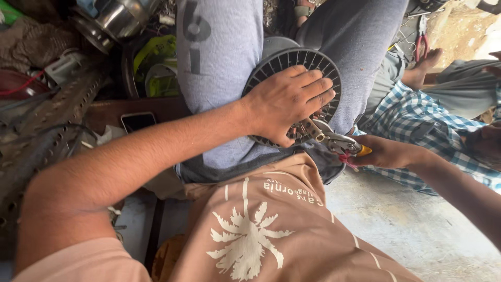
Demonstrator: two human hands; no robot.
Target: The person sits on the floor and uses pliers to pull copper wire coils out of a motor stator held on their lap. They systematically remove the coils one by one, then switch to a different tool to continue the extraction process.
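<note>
- My left hand (286, 102) is spread flat over the round dark grey ribbed motor housing (292, 68) at centre frame. It's propped against my grey-trousered knee (219, 78). Fingers apart, palm pressing down, so it's a flat hold, not a clamp.
- My right hand (383, 152), right of centre, has its grip closed round the handles of the silver pliers with red and yellow handles (336, 141). The nose pokes into the copper windings (300, 130) at the housing's lower edge.
- Can't tell if the nose is actually biting a wire. My left fingers cover that spot.
- What worries me: the housing is only leaning on my knee, so a hard tug could make it roll or slip.
- Also my left fingertips sit right beside the nose. One slip and they get pinched.
</note>
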